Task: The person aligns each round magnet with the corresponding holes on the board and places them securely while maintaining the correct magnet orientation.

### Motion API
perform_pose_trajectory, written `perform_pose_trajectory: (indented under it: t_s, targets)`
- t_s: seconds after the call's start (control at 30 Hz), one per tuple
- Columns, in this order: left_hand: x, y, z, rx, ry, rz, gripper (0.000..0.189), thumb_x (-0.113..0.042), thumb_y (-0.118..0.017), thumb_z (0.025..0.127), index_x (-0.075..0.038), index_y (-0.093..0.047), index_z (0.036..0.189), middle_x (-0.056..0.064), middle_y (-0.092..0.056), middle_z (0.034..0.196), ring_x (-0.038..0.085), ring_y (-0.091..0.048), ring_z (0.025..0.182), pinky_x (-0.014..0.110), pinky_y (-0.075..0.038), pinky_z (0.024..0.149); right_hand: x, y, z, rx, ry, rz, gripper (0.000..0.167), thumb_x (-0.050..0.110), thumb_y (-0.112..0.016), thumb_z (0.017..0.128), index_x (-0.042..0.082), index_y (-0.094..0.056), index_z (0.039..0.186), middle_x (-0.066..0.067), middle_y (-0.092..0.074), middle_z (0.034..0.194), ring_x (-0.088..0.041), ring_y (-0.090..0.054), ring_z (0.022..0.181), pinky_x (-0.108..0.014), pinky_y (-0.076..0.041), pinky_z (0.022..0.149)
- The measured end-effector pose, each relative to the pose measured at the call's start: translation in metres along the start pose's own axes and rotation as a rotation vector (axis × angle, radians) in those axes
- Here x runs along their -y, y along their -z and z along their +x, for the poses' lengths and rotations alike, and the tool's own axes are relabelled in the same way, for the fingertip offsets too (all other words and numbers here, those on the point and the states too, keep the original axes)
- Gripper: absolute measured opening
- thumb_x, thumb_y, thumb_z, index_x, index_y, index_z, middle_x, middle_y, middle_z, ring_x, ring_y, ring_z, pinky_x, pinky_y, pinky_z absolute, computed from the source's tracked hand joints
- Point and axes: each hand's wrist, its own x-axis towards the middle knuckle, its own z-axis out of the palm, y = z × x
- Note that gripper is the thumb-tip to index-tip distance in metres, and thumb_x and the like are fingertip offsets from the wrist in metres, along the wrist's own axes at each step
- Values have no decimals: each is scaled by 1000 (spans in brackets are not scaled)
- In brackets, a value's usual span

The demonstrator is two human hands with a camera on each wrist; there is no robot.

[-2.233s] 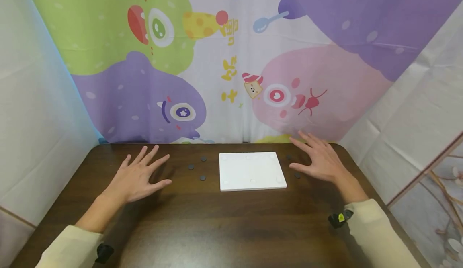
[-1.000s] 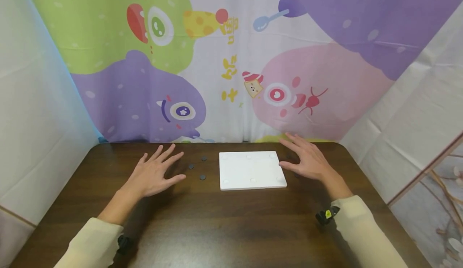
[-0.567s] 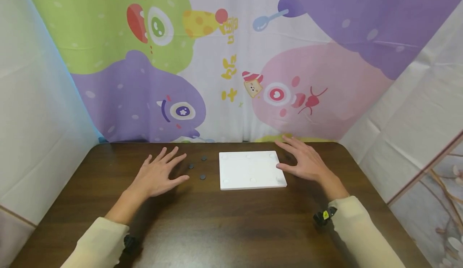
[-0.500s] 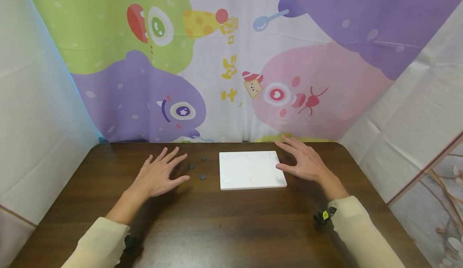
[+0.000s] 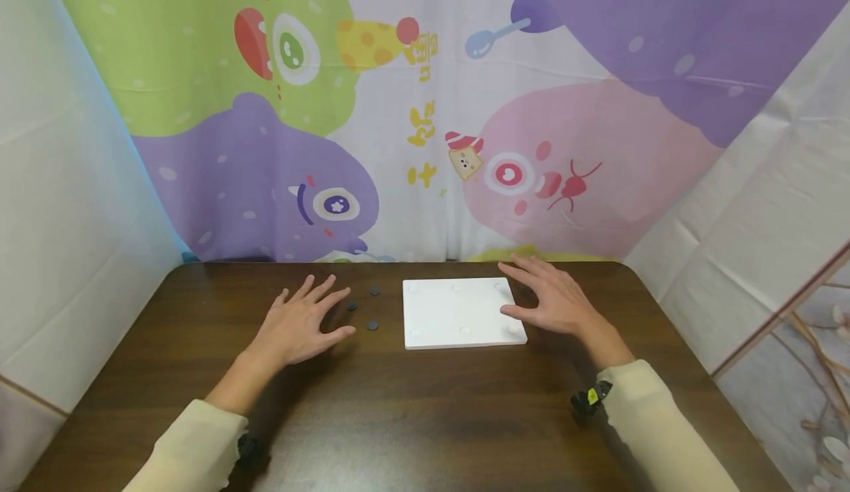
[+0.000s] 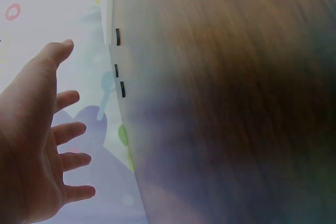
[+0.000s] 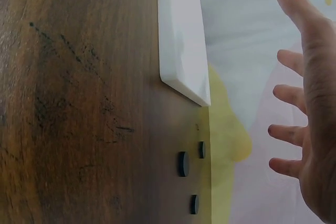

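A thin white rectangular board point(image 5: 438, 311) with small round recesses near its edges lies flat on the dark wood table point(image 5: 425, 418). To its left sit three small dark discs, one of them a disc point(image 5: 372, 324) nearest the front. My left hand point(image 5: 299, 326) hovers just left of these discs, fingers spread and holding nothing. Over the board's right edge hovers my right hand point(image 5: 554, 300), also spread, its thumb overlapping the board in the head view. The right wrist view shows three more dark discs, including a disc point(image 7: 183, 164), beside the board; the right hand hides them in the head view.
A cartoon-printed curtain point(image 5: 425, 108) hangs right behind the table's far edge. White cloth walls point(image 5: 80, 182) close in the left and right sides. A dark wrist camera point(image 5: 587, 400) is strapped at the right sleeve.
Both hands have drifted inward: the left one rightward toward the discs, the right one leftward over the board's edge. The board and discs have stayed in place.
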Motion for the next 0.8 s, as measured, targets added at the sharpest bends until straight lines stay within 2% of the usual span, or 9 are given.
perform_pose_trajectory:
  t_s: [0.4, 0.8]
  targets:
    - [-9, -7, 3, -12, -17, 16, 73, -63, -69, 104, -20, -62, 163, 16, -52, 176, 51, -45, 165, 81, -44, 122, 4, -1, 1, 79, -78, -22, 88, 69, -70, 98, 31, -47, 173, -14, -42, 183, -54, -43, 164, -82, -41, 123]
    - [-18, -11, 6, -44, -36, 29, 63, -56, -72, 105, -18, -69, 155, 15, -67, 162, 49, -54, 159, 79, -48, 118, 6, -5, 3, 112, -57, -45, 87, 71, -71, 98, 29, -51, 171, -14, -44, 182, -54, -48, 161, -80, -47, 119]
